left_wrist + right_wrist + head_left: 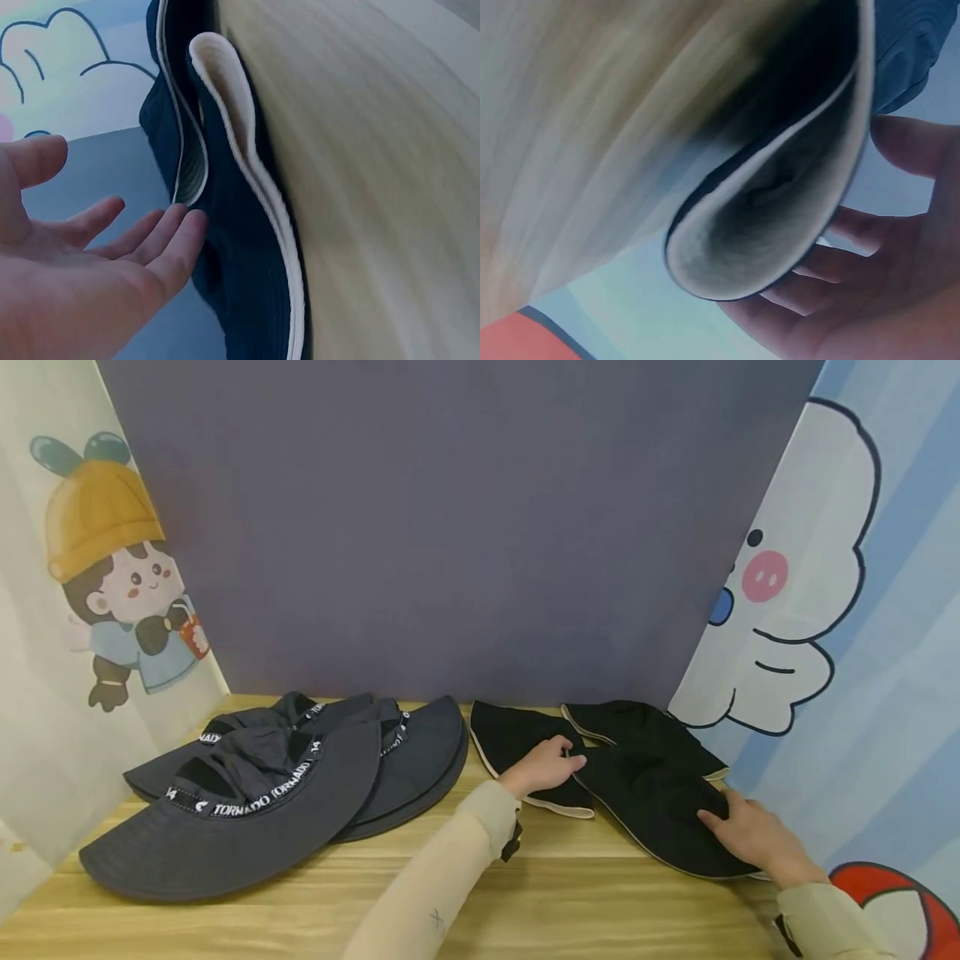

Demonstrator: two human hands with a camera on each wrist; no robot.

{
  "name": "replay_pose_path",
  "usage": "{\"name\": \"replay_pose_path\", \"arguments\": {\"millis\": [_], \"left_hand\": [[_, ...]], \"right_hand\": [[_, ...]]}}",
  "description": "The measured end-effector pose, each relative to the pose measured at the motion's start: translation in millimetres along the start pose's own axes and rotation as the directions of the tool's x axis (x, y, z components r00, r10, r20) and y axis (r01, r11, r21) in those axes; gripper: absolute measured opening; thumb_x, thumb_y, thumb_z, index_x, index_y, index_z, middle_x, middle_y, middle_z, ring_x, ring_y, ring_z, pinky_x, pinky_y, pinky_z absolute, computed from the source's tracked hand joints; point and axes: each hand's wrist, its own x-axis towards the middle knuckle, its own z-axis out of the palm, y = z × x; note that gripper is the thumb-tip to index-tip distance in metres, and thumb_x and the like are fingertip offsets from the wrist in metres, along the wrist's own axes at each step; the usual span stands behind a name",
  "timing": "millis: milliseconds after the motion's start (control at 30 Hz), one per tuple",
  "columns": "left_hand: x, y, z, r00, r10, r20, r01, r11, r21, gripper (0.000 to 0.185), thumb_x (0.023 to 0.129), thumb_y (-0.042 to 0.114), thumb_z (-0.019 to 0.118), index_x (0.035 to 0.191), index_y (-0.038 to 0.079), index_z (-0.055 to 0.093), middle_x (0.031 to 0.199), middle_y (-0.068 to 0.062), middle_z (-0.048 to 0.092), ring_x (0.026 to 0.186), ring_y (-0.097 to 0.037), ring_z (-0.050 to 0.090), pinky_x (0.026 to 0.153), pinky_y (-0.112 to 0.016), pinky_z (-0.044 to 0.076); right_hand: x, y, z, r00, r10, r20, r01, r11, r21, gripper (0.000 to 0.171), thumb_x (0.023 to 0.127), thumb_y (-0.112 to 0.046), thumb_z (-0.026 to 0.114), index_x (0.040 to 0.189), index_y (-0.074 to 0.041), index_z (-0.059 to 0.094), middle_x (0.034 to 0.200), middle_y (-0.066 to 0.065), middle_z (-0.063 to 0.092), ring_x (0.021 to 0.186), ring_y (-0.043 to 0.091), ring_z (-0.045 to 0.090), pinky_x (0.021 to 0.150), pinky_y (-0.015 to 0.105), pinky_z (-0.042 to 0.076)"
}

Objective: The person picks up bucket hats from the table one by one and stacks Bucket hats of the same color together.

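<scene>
Black hats with cream edging lie on the wooden table at the right. Nearest is a black hat, its wide brim spread toward the front. My left hand is over the gap between this hat and another black hat to its left. In the left wrist view, its loosely bent fingers touch dark cloth, the thumb well apart. My right hand rests against the right side of the nearest hat. The right wrist view shows its spread fingers beside the curled brim, whose pale lining shows.
Several dark grey hats with white-lettered bands overlap in a pile, the front grey hat on top, left on the wooden table. More black cloth lies behind the nearest black hat. A grey panel and cartoon-printed side walls surround the table.
</scene>
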Motion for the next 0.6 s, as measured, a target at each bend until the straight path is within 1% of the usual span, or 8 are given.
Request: {"name": "replay_pose_path", "arguments": {"millis": [33,133,233,333,433,500,567,600], "left_hand": [[2.8,0.6,3.4,1.0,0.0,-0.018,0.0,1.0,-0.005,0.054,0.106,0.04,0.052,0.149,0.009,0.046,0.148,-0.013,0.05,0.134,-0.027,0.051,0.106,-0.042,0.044],[8.0,2.4,13.0,0.997,0.003,-0.072,-0.003,1.0,-0.01,0.049,0.106,0.035,0.053,0.146,0.007,0.049,0.145,-0.013,0.05,0.131,-0.026,0.052,0.105,-0.041,0.044],[10.8,2.1,19.2,0.993,0.004,-0.114,-0.004,1.0,0.006,0.048,0.106,0.032,0.054,0.147,0.008,0.049,0.147,-0.012,0.048,0.133,-0.025,0.049,0.107,-0.04,0.043],[14.9,0.8,23.5,0.993,-0.009,-0.117,0.01,1.0,0.005,0.054,0.105,0.031,0.054,0.153,0.012,0.043,0.155,-0.011,0.042,0.142,-0.025,0.042,0.113,-0.042,0.038],[19.0,-2.3,28.4,0.996,-0.025,-0.087,0.026,0.999,0.019,0.059,0.104,0.03,0.054,0.158,0.014,0.036,0.16,-0.01,0.038,0.148,-0.025,0.034,0.117,-0.042,0.033],[20.8,-4.1,31.4,0.997,-0.029,-0.074,0.031,0.999,0.029,0.06,0.104,0.028,0.054,0.159,0.014,0.034,0.16,-0.01,0.037,0.148,-0.025,0.033,0.117,-0.041,0.032],[22.0,-4.7,32.7,0.997,-0.026,-0.078,0.028,0.999,0.021,0.06,0.104,0.026,0.055,0.159,0.014,0.035,0.16,-0.01,0.037,0.148,-0.025,0.034,0.117,-0.041,0.033],[22.5,-4.5,32.8,0.996,-0.021,-0.087,0.021,1.0,0.003,0.06,0.103,0.025,0.056,0.159,0.013,0.035,0.159,-0.012,0.037,0.147,-0.026,0.035,0.116,-0.042,0.033]], "right_hand": [[1,2,-1,1.0,0.013,0.008,-0.013,1.0,0.001,0.098,0.101,-0.061,0.047,0.146,0.023,0.025,0.137,0.052,0.034,0.119,0.067,0.041,0.091,0.071,0.041],[2,6,-1,0.999,0.037,0.03,-0.037,0.999,0.008,0.1,0.1,-0.063,0.048,0.145,0.024,0.025,0.137,0.052,0.033,0.12,0.067,0.04,0.093,0.071,0.04],[3,7,2,0.998,0.033,0.044,-0.034,0.999,0.022,0.101,0.101,-0.061,0.049,0.144,0.026,0.023,0.138,0.052,0.033,0.121,0.068,0.039,0.095,0.07,0.039],[5,8,4,0.999,0.014,0.039,-0.015,0.999,0.038,0.099,0.101,-0.058,0.049,0.144,0.027,0.021,0.139,0.052,0.031,0.123,0.068,0.037,0.097,0.071,0.038],[7,10,6,1.0,-0.003,0.03,0.002,0.999,0.051,0.097,0.102,-0.056,0.049,0.144,0.027,0.022,0.14,0.052,0.031,0.123,0.069,0.036,0.098,0.071,0.037],[8,12,7,1.0,-0.012,0.019,0.011,0.998,0.06,0.094,0.102,-0.054,0.049,0.144,0.026,0.023,0.14,0.051,0.032,0.123,0.068,0.036,0.098,0.071,0.037],[10,12,9,1.0,-0.024,0.0,0.024,0.997,0.07,0.091,0.103,-0.052,0.049,0.144,0.025,0.024,0.14,0.051,0.033,0.123,0.068,0.037,0.098,0.071,0.037],[10,12,9,1.0,-0.029,-0.013,0.03,0.997,0.077,0.089,0.103,-0.05,0.049,0.144,0.025,0.025,0.14,0.051,0.033,0.123,0.068,0.038,0.098,0.071,0.037]]}}
